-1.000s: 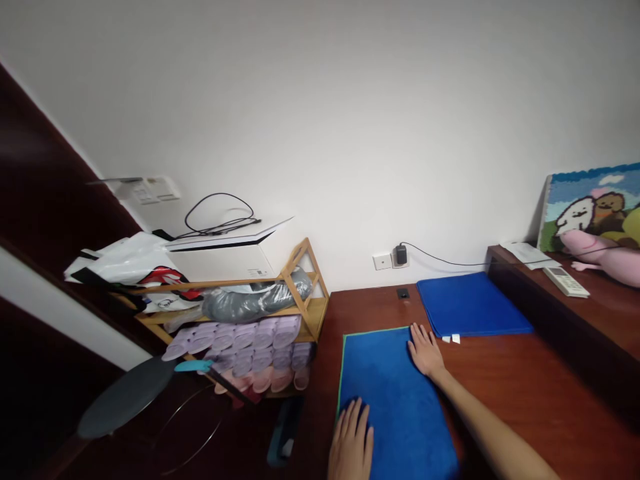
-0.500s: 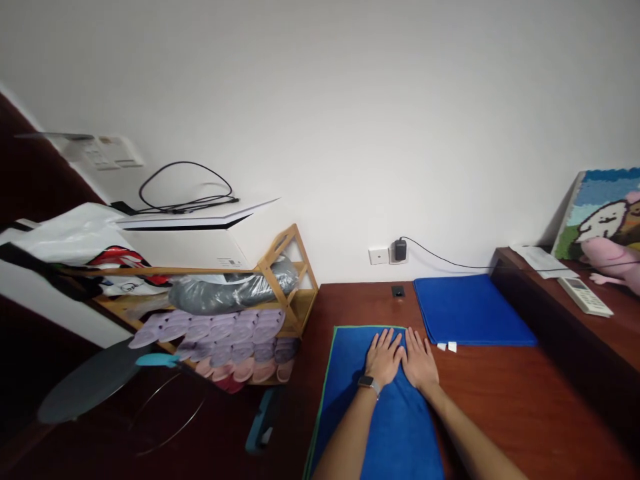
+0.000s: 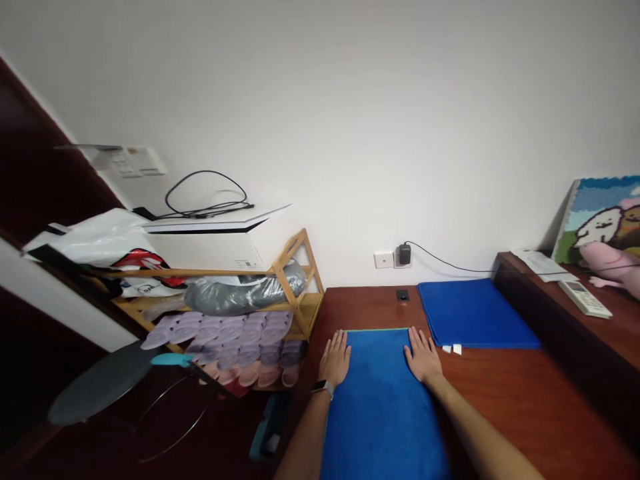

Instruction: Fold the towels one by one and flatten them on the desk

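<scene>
A blue towel with a green-trimmed far edge lies flat on the brown wooden table. My left hand rests palm down on the towel's far left corner, fingers stretched out, a watch on its wrist. Over the far right corner, my right hand lies flat with its fingers extended. Just beyond it to the right is a folded blue towel, its white tags showing at the near edge.
A wooden rack with several slippers stands left, a white box on top. A dark round seat is in front of it. On the right ledge are a remote control and a pink plush toy.
My left hand has slid left across the towel, from beside my right hand to the far left corner. My right hand stays at the right corner. The view has shifted slightly.
</scene>
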A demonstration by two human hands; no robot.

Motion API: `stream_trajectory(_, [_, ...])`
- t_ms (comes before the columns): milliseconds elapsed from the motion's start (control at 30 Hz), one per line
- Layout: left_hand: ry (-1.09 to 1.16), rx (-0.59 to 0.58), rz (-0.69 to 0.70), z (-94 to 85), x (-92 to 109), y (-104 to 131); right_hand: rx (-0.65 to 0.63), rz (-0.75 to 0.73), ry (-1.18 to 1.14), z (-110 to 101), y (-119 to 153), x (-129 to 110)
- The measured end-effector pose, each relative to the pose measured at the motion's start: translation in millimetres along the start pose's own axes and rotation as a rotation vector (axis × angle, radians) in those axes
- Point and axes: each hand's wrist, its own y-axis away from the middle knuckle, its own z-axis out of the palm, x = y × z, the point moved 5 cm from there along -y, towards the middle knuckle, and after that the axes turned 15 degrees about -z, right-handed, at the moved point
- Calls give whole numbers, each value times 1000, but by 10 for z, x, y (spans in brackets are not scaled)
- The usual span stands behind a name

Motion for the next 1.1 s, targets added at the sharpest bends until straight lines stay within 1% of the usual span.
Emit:
stream_trajectory(133, [-28,21,25,-51,21,-3,34,-10,-16,-5,7,5])
stream_trajectory(200, [-23,50,46,-103,89,8,34,-11,-30,-15,19,-2])
stream_trajectory(233, [-11,74,59,-130,164,26,35,-12,-36,-23,22,-6])
stream_trajectory(267, [9,100,76,-149,273,54,36,-14,-41,-31,24,-10])
stream_trajectory(333, [63,130,135,-145,602,144,40,-21,-46,-45,24,-16])
stream_trajectory(400, [115,102,222,-67,1034,255,43,-20,-43,-55,26,-16])
stream_trajectory(467, [142,32,290,63,1440,341,40,-18,-35,-60,29,-16])
stream_trajectory(500, [147,-4,300,129,1588,359,35,-18,-29,-61,30,-17])
stream_trajectory(533, [147,-31,295,185,1679,357,31,-19,-24,-61,30,-21])
stream_trajectory(567, [145,-49,280,226,1710,337,26,-21,-22,-62,29,-25])
stream_trajectory(600, [139,-58,261,250,1677,300,22,-21,-22,-62,27,-29])
stream_trajectory(633, [130,-58,239,255,1583,251,22,-19,-22,-65,25,-31])
stream_trajectory(667, [118,-49,212,242,1432,192,27,-17,-23,-70,23,-32])
stream_trajectory(700, [102,-35,179,217,1235,128,32,-14,-24,-75,21,-32])
stream_trajectory(833, [26,10,39,102,313,-92,56,-14,-27,-65,25,-18])
stream_trajectory(867, [16,12,31,89,141,-122,58,-14,-28,-51,28,-12])
stream_trajectory(900, [13,13,35,82,14,-142,59,-14,-29,-34,31,-7])
stream_trajectory(933, [16,17,44,79,-69,-155,60,-16,-28,-17,32,-4])
stream_trajectory(1000, [25,31,60,64,-121,-171,57,-14,-19,-1,24,0])
stream_trajectory(1100, [25,35,74,-16,-26,-208,29,12,-6,-69,-20,1])
